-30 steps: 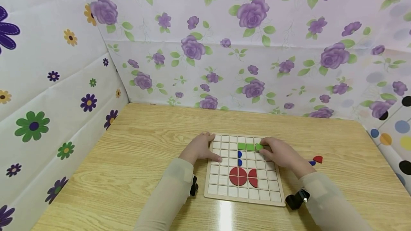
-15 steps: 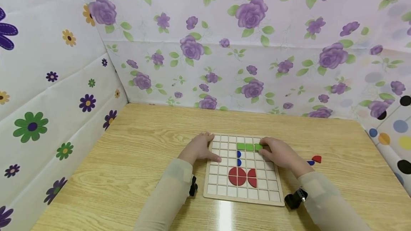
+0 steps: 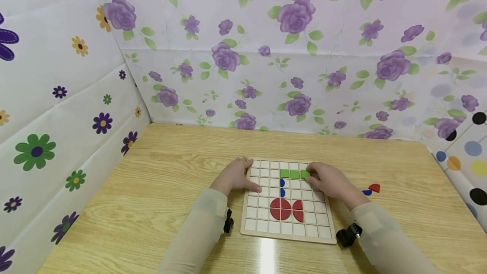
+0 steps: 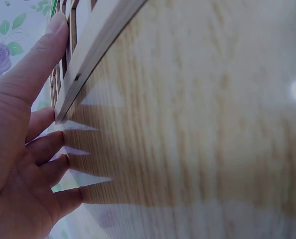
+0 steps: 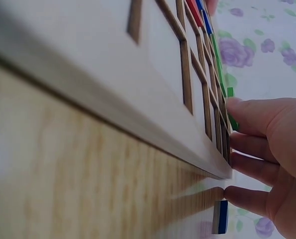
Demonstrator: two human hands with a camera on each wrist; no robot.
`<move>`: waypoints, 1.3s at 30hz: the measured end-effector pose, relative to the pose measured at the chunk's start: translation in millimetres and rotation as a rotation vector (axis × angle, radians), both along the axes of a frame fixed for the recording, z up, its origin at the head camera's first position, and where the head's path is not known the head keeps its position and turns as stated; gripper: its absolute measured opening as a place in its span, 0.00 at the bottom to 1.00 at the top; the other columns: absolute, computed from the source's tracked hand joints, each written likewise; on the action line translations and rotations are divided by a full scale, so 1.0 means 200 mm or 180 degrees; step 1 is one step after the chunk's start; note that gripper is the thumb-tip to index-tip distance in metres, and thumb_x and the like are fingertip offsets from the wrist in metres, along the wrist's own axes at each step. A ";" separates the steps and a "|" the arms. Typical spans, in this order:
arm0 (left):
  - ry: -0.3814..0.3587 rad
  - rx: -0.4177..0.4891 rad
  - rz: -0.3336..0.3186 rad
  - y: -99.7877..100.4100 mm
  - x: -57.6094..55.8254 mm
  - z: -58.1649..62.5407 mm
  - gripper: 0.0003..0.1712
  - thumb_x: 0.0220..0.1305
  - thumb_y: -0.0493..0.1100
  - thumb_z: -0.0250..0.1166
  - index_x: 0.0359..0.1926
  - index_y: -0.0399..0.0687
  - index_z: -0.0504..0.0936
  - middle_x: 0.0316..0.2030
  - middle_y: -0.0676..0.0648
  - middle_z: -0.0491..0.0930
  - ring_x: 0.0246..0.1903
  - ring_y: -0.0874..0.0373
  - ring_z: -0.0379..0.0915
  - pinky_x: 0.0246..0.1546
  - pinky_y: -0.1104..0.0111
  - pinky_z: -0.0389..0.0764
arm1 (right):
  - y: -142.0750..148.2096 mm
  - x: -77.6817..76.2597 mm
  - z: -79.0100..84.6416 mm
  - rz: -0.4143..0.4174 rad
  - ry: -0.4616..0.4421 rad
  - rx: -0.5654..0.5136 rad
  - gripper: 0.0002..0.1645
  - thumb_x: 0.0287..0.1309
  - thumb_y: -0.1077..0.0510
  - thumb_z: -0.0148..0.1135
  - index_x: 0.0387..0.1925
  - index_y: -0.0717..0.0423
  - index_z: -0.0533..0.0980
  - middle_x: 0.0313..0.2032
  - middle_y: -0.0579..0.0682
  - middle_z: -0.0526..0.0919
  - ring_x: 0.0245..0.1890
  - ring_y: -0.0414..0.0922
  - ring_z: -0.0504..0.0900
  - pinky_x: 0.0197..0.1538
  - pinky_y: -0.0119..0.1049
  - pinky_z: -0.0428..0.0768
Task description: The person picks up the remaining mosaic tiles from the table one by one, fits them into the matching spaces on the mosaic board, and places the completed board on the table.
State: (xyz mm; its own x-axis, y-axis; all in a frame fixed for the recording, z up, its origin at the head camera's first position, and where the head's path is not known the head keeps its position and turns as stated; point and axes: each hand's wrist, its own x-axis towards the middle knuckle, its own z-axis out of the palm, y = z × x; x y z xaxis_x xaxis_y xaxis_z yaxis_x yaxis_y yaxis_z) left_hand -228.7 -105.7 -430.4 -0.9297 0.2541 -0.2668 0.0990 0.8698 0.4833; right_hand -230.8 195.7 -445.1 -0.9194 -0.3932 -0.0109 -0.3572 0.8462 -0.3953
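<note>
My right hand [image 3: 329, 181] pinches a green square [image 3: 305, 174] between thumb and fingers, at the upper right of a wooden grid board [image 3: 289, 237]. In the right wrist view the green square [image 5: 233, 117] stands slightly raised at the thumb tip. My left hand [image 3: 235, 176] rests at the board's left edge. Its thumb [image 4: 48, 42] lies over the board, and the other fingers, spread, touch the table and board corner. Two more green squares [image 3: 290, 174] lie in the same row. Below them sit two blue half-round pieces [image 3: 283, 187], then red quarter-round pieces [image 3: 280, 209] forming a circle.
Right of the circle are two more red quarter pieces [image 3: 298, 211]. On the table [image 3: 182, 151], a loose red piece [image 3: 374, 187] and a blue piece [image 3: 367, 192] lie beside my right forearm. Another view of a blue piece [image 5: 220, 217] shows it near my right little finger. Flowered cloth [image 3: 266, 75] closes the back.
The green square in my right hand has turned slightly and now lines up better with its row. Both hands stay in nearly the same place; the head view has shifted a little.
</note>
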 end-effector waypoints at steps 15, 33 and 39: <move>0.0016 -0.0026 -0.0008 0.00 0.00 -0.01 0.60 0.40 0.64 0.75 0.72 0.53 0.57 0.74 0.44 0.48 0.74 0.46 0.39 0.72 0.51 0.49 | 0.00 0.00 -0.01 0.0036 0.0077 0.0054 0.19 0.61 0.53 0.61 0.51 0.58 0.76 0.48 0.56 0.82 0.50 0.55 0.79 0.54 0.53 0.76; 0.0021 -0.0026 -0.0015 0.00 0.00 0.00 0.60 0.40 0.64 0.75 0.72 0.53 0.57 0.74 0.43 0.48 0.74 0.46 0.40 0.72 0.50 0.50 | -0.02 0.01 0.00 -0.0007 0.0119 0.0110 0.18 0.61 0.53 0.61 0.50 0.58 0.77 0.47 0.56 0.82 0.50 0.55 0.80 0.53 0.53 0.77; -0.0007 -0.0052 -0.0011 0.00 0.00 0.00 0.60 0.40 0.64 0.75 0.72 0.54 0.56 0.74 0.44 0.48 0.74 0.46 0.40 0.72 0.50 0.50 | -0.02 0.01 -0.01 0.0005 0.0140 0.0111 0.19 0.61 0.53 0.62 0.50 0.58 0.77 0.47 0.57 0.82 0.50 0.55 0.80 0.54 0.53 0.77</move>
